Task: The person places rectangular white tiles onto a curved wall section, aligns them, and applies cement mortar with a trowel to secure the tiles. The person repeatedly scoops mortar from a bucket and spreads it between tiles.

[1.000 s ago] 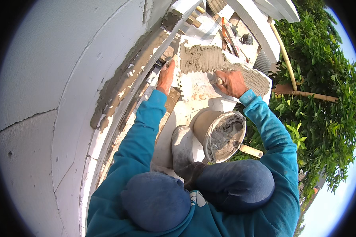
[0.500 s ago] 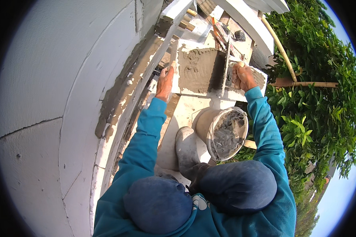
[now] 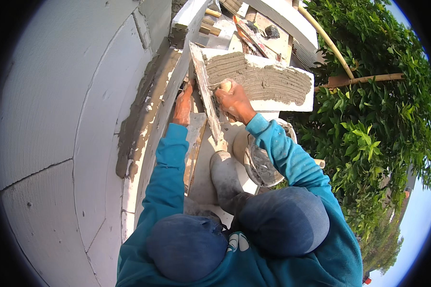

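Note:
A long white block (image 3: 302,98) lies across in front of me, its top coated with grey mortar (image 3: 273,82) combed into ridges. My right hand (image 3: 233,101) is closed around the handle of a trowel (image 3: 206,91). The trowel's long, mortar-smeared blade stands on edge at the block's left end. My left hand (image 3: 182,106) is at that same end, thumb up, gripping the block; the blade partly hides its fingertips. Below my right forearm sits a bucket (image 3: 263,167) with grey mortar inside, partly covered by the sleeve.
A wall of white blocks (image 3: 43,119) rises at my left, with a mortar-covered ledge (image 3: 143,115) along it. Beyond the block lie a saw (image 3: 254,38) and a black bundle (image 3: 272,32). Bamboo poles (image 3: 378,77) and leafy branches (image 3: 368,143) are at right. My boot (image 3: 225,174) stands beside the bucket.
My right hand has drawn the trowel leftward from the block's right part to its left end. Smooth mortar now shows ridges. My left hand sits slightly lower and further left in view.

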The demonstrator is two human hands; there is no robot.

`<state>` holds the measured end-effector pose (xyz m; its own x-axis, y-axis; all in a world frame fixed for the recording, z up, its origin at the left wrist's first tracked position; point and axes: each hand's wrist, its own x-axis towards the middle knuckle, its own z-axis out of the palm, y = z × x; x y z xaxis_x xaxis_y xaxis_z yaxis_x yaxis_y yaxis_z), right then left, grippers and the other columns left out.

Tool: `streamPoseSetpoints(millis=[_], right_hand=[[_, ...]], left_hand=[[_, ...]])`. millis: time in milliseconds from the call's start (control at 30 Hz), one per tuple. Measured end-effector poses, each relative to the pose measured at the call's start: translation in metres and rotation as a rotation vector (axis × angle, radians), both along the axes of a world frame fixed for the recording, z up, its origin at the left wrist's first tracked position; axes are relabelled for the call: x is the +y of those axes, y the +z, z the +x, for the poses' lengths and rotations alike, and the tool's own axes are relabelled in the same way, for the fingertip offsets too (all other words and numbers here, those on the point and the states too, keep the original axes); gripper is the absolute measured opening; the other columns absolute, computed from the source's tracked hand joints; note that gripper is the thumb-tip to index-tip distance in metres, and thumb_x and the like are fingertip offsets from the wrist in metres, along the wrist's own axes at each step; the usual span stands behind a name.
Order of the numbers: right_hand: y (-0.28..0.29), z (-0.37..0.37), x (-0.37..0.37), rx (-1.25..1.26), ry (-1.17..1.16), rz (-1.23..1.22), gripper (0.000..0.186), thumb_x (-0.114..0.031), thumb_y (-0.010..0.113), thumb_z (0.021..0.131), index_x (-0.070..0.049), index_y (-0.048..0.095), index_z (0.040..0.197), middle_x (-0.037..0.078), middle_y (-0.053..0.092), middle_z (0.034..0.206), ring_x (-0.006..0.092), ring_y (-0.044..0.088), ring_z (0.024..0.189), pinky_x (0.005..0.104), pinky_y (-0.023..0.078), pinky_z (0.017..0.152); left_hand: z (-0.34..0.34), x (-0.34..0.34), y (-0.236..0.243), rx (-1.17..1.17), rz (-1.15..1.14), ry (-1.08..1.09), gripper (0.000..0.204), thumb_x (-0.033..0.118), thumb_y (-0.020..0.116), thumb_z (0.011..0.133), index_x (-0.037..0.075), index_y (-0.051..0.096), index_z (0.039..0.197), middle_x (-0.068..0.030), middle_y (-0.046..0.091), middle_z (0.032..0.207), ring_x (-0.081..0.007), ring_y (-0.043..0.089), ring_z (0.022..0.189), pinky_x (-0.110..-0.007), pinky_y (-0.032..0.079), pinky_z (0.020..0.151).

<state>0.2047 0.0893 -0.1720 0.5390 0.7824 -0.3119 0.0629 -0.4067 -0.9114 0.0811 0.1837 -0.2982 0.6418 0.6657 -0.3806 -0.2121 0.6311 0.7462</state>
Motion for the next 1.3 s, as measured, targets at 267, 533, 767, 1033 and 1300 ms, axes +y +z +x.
streamPoseSetpoints(millis=[267,533,767,1033,1300], right_hand=[[0.026,0.066,-0.043,0.264,-0.343,0.056,0.009,-0.005,0.053,0.089,-0.009,0.046,0.084,0.000,0.043,0.063,0.0113,0.041,0.045,0.0298,0.036,0.037],[-0.015,0.064,-0.021,-0.408,-0.156,-0.137,0.029,-0.021,0.064,0.083,0.006,0.056,0.092,0.018,0.062,0.070,0.0294,0.063,0.059,0.0416,0.051,0.056],[0.007,0.046,-0.025,-0.352,-0.268,-0.062,0.016,-0.014,0.059,0.085,-0.003,0.053,0.093,0.008,0.056,0.069,0.0169,0.054,0.051,0.0333,0.043,0.043],[-0.005,0.135,-0.062,-0.173,-0.478,-0.017,0.015,-0.013,0.061,0.086,-0.004,0.054,0.077,0.006,0.055,0.060,0.0147,0.050,0.043,0.0334,0.038,0.037],[-0.003,0.004,0.004,-0.085,-0.103,-0.078,0.017,-0.011,0.061,0.084,0.000,0.054,0.095,0.005,0.054,0.063,0.0141,0.051,0.046,0.0327,0.039,0.041]], left_hand=[[0.001,-0.002,-0.016,0.294,0.305,0.060,0.065,0.048,0.045,0.100,-0.003,0.048,0.139,-0.0155,0.061,0.120,-0.0215,0.056,0.105,-0.034,0.042,0.094],[0.007,-0.007,-0.001,0.541,0.329,-0.032,0.072,0.056,0.043,0.098,-0.009,0.057,0.127,-0.0142,0.060,0.093,-0.0216,0.056,0.088,-0.038,0.044,0.083],[0.011,-0.010,-0.006,0.648,0.625,0.185,0.069,0.057,0.034,0.101,-0.003,0.059,0.126,-0.0289,0.066,0.109,-0.0441,0.061,0.105,-0.047,0.045,0.089],[0.018,-0.012,0.003,0.607,0.609,0.123,0.066,0.054,0.034,0.102,-0.001,0.054,0.133,-0.0277,0.065,0.114,-0.0435,0.061,0.104,-0.047,0.045,0.090],[0.016,0.001,-0.024,0.526,0.249,-0.025,0.072,0.057,0.034,0.101,-0.006,0.061,0.123,-0.0204,0.069,0.111,-0.0337,0.065,0.101,-0.041,0.046,0.091]])
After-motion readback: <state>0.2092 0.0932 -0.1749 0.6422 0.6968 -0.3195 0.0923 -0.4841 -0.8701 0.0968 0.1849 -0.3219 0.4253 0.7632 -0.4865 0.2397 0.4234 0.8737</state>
